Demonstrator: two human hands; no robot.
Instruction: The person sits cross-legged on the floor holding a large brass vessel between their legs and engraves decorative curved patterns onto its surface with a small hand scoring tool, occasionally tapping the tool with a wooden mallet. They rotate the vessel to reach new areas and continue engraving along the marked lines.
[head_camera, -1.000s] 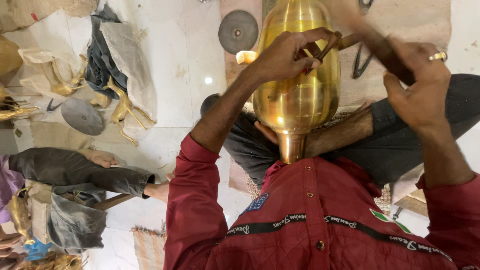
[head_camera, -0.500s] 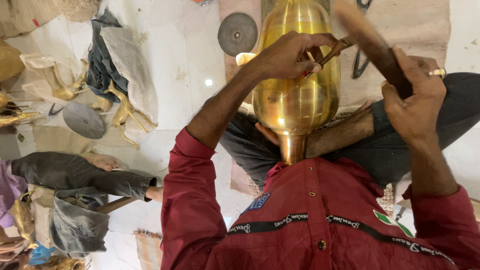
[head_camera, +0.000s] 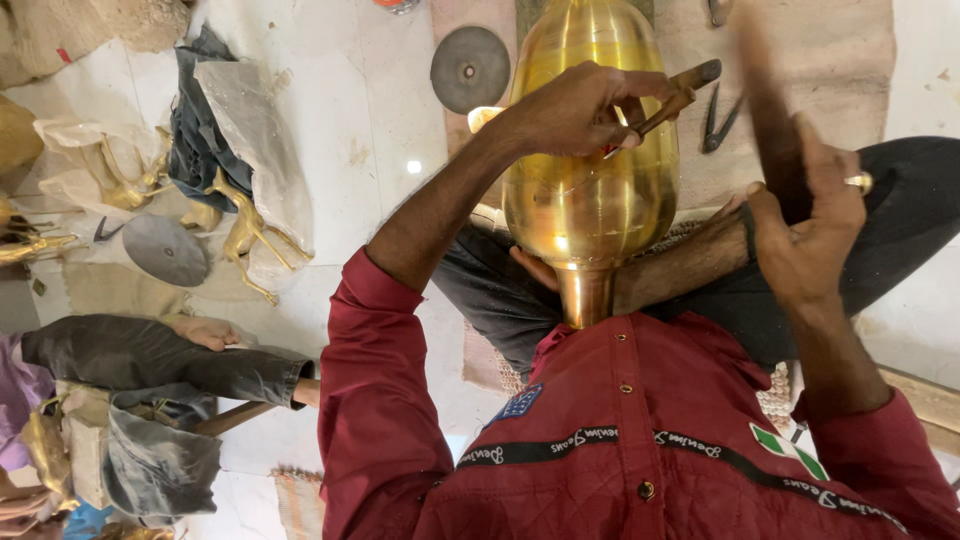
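Two hands busy: left hand (head_camera: 575, 110) pinches a chisel-like tool (head_camera: 672, 95) against the brass vessel (head_camera: 590, 180), braced in the lap so it stays put. Right hand (head_camera: 805, 225) is clenched on a blurred striker (head_camera: 765, 120) above.

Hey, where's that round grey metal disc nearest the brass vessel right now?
In the head view the grey disc lies flat on the floor near the top edge, just left of the brass vessel and beyond the left hand.

My left hand (head_camera: 575, 110) pins a chisel (head_camera: 672, 97) against the brass vessel (head_camera: 590, 200); my right hand (head_camera: 810, 225) grips a blurred hammer handle (head_camera: 770, 130).
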